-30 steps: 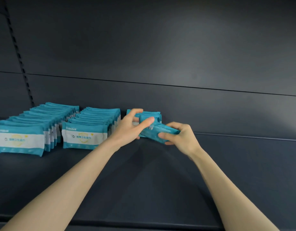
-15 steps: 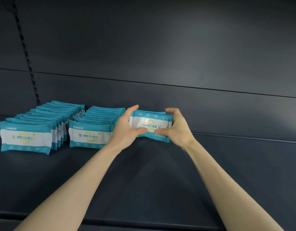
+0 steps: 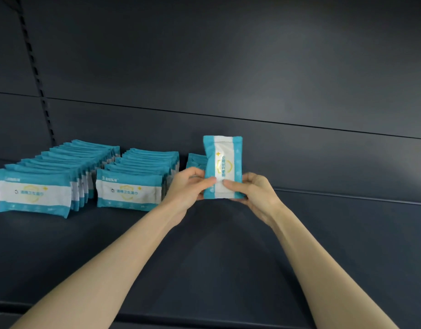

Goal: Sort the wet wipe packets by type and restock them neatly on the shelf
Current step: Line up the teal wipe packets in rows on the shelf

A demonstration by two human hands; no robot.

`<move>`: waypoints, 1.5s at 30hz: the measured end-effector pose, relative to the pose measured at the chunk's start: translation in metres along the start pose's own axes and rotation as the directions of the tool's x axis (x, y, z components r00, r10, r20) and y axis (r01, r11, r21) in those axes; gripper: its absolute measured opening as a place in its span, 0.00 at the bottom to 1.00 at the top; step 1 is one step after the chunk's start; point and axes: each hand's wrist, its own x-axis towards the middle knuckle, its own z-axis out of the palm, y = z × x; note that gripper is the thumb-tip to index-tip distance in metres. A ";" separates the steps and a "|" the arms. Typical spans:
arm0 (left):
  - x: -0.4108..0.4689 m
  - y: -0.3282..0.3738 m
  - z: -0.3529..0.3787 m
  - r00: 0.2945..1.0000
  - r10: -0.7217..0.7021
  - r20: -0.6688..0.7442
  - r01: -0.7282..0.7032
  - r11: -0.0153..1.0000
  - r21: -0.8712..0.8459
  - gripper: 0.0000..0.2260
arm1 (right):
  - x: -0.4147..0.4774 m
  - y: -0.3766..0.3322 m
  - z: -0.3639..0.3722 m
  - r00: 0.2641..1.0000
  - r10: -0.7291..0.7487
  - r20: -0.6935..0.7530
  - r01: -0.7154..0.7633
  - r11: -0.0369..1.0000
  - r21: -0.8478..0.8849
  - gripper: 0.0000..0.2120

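Standing on its short end, a teal-and-white wet wipe packet (image 3: 222, 166) is held upright by both hands over the rear part of the dark shelf (image 3: 204, 269), roughly midway along the back edge. Its printed face is turned toward the camera, with the white band running top to bottom. Whether its lower end touches the shelf cannot be told.

The left hand (image 3: 188, 188) grips the packet's lower left side, thumb laid across the front and the fingers curled round behind. The right hand (image 3: 254, 193) grips the lower right side in the same way, with its thumb on the front and its fingers under and behind. The two thumb tips nearly meet on the white band.

Toward the shelf's left end, the left row (image 3: 34, 193) of matching packets stands on long edges, faces forward, running back to the rear edge. Just beside it on the right stands the middle row (image 3: 129, 191), set the same way. A third group (image 3: 196, 160) of a few packets sits at the back edge, just behind the left hand and partly hidden by the held packet.

Behind everything rises the dark back panel (image 3: 228, 67), with a slotted strip (image 3: 36, 74) running up its left side.
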 end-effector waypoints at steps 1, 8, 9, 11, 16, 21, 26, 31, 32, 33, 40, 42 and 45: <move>0.001 0.001 -0.002 1.000 0.028 -0.015 -0.027 0.999 0.021 0.06 | 0.001 0.002 0.000 1.000 -0.001 0.004 0.001 0.999 -0.043 0.13; 0.002 -0.004 -0.013 0.935 0.351 -0.049 -0.267 0.789 0.553 0.10 | 0.005 0.005 -0.005 0.975 -0.177 -0.133 0.149 0.970 -0.194 0.08; 0.003 -0.004 -0.012 0.926 0.373 -0.058 -0.273 0.766 0.582 0.11 | 0.008 0.007 -0.004 0.967 -0.198 -0.157 0.144 0.941 -0.305 0.08; 0.005 -0.003 -0.013 0.908 0.411 -0.078 -0.267 0.714 0.647 0.10 | 0.013 0.007 -0.002 0.959 -0.216 -0.184 0.100 0.864 -0.493 0.10; 0.016 -0.004 -0.014 0.878 0.479 0.024 -0.289 0.488 0.824 0.10 | 0.022 0.011 0.004 0.949 -0.280 -0.143 0.125 0.753 -0.646 0.11; 0.030 -0.001 -0.013 0.880 0.450 0.154 -0.259 0.182 0.948 0.10 | 0.030 0.004 0.003 0.935 -0.300 -0.189 0.093 0.722 -0.686 0.07; 0.042 0.001 -0.015 0.862 0.448 0.237 -0.248 -0.036 0.968 0.15 | 0.039 0.004 0.006 0.933 -0.296 -0.206 0.048 0.667 -0.744 0.10; 0.046 -0.004 -0.020 0.866 0.371 0.335 -0.270 -0.217 0.938 0.25 | 0.035 0.009 0.005 0.912 -0.404 -0.071 0.166 0.520 -0.838 0.27; 0.047 -0.006 -0.020 0.869 0.364 0.335 -0.261 -0.238 0.936 0.29 | 0.035 0.011 0.005 0.912 -0.409 -0.029 0.192 0.490 -0.850 0.29; 0.048 -0.007 -0.019 0.870 0.357 0.340 -0.257 -0.260 0.931 0.32 | 0.035 0.013 0.004 0.912 -0.410 0.011 0.215 0.455 -0.864 0.30; 0.050 -0.017 -0.019 0.871 0.382 0.310 -0.188 -0.325 0.927 0.39 | 0.036 0.017 0.001 0.920 -0.391 0.021 0.165 0.337 -0.927 0.28; 0.051 -0.019 -0.019 0.867 0.394 0.304 -0.185 -0.312 0.932 0.39 | 0.036 0.016 0.001 0.920 -0.391 0.016 0.147 0.306 -0.941 0.29; 0.050 -0.020 -0.015 0.888 0.371 0.272 -0.147 -0.331 0.932 0.38 | 0.035 0.016 0.001 0.922 -0.386 0.030 0.149 0.281 -0.948 0.31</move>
